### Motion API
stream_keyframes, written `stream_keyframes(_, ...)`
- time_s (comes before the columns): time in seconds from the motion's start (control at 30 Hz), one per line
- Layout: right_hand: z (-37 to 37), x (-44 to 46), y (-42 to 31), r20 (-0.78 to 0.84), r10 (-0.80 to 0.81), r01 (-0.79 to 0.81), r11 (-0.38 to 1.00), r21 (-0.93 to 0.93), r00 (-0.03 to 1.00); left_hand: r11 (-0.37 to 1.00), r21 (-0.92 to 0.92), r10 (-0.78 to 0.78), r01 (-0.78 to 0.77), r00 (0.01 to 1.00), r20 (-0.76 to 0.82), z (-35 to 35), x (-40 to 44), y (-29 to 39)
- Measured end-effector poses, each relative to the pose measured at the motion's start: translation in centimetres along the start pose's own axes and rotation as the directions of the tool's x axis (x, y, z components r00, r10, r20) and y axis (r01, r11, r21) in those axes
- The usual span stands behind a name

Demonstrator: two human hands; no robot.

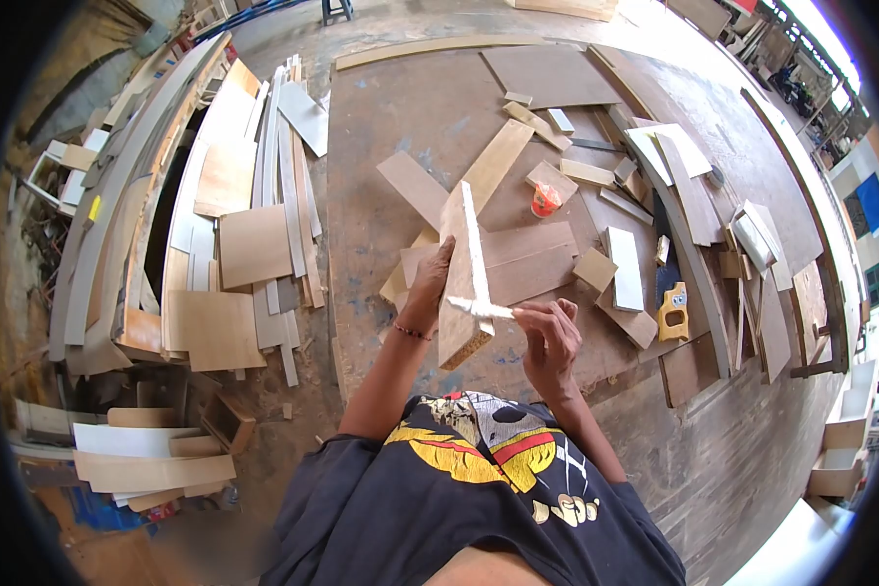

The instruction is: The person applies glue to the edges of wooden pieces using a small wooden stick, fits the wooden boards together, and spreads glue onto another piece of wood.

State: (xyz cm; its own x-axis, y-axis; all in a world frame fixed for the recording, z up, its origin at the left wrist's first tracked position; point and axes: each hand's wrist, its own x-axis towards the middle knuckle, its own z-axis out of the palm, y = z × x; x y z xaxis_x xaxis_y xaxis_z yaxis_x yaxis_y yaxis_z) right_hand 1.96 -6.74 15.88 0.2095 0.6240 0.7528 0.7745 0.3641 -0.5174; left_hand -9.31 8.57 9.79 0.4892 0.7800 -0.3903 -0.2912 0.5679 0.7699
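My left hand grips a thick wooden board from its left side and tilts it up over the worktable. A strip of white paste runs along the board's narrow edge. Between the fingertips of my right hand is a thin stick, whose tip touches the paste near the board's closer end. Past the board, an orange-red cup with white at its top stands by a small wood block. Several flat board pieces lie crossed beneath and behind the held board.
A handsaw with a yellow handle lies to the right, near a white-faced block and other offcuts. Long panels and strips are stacked on the left. Along the worktable's far edge runs a long wooden strip.
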Motion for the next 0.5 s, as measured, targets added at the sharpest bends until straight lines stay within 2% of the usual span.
stream_keyframes(0.07, -0.2, 0.0, -0.1, -0.015, -0.004, 0.005, 0.999, 0.049, 1.0, 1.0, -0.029, -0.006, 0.007, 1.0, 0.019, -0.3, 0.3, -0.5)
stream_keyframes(0.1, -0.2, 0.0, 0.0, -0.034, 0.046, -0.043, 0.995, 0.085, 0.998, 0.998, -0.057, -0.013, 0.015, 0.999, 0.037, 0.0, 0.0, -0.2)
stream_keyframes(0.17, -0.2, 0.3, 0.1, -0.053, 0.099, -0.092, 0.988, 0.121, 0.994, 0.999, -0.011, -0.036, 0.037, 0.999, 0.027, 0.7, -1.1, 0.5)
stream_keyframes(0.23, 0.6, 1.3, 0.8, -0.064, 0.179, -0.182, 0.982, -0.047, 0.982, 1.0, -0.024, 0.018, -0.017, 0.998, 0.054, 2.0, -2.8, 1.6)
stream_keyframes(0.27, 0.9, 1.7, 1.1, -0.056, 0.202, -0.206, 0.976, -0.066, 0.978, 1.0, -0.021, 0.016, -0.014, 0.998, 0.056, 2.0, -2.8, 1.6)
stream_keyframes(0.37, 2.1, 1.6, 2.7, 0.01, 0.185, -0.183, 0.979, -0.09, 0.983, 1.0, 0.012, 0.019, -0.019, 0.998, 0.062, 1.9, -2.2, 1.6)
stream_keyframes(0.43, 2.1, 1.3, 2.7, 0.034, 0.191, -0.188, 0.979, -0.078, 0.981, 0.999, -0.009, -0.039, 0.04, 0.994, 0.098, 1.7, -2.2, 1.7)
stream_keyframes(0.5, 1.6, 0.8, 2.4, 0.039, 0.147, -0.148, 0.989, 0.025, 0.988, 1.0, 0.015, -0.016, 0.015, 0.996, 0.088, 1.4, -2.0, 1.8)
